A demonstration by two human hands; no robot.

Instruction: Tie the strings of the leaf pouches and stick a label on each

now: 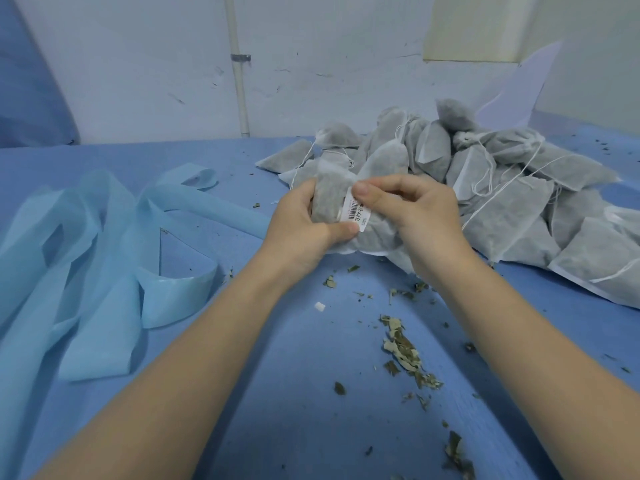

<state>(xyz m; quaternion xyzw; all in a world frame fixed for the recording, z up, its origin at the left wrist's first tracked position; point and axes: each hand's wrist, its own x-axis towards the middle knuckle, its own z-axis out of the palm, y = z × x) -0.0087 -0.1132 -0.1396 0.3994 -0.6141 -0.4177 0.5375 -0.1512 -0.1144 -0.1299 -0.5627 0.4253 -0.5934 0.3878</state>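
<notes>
Blue tabletop [294,393]: my left hand [304,223] is gripping 1 grey mesh leaf pouch [329,199] while my right hand [415,209] is pressing its white barcode label [355,210]; the heaped pouch pile [502,188] appears unlabelled.

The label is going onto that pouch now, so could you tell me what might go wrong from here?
1. The label lies on soft, lumpy fabric, so it may wrinkle or stick poorly where the right hand presses it.
2. The left hand has only a side grip on the pouch; a shift could skew the label.
3. Loose leaf bits on the table could catch under the adhesive.
</notes>
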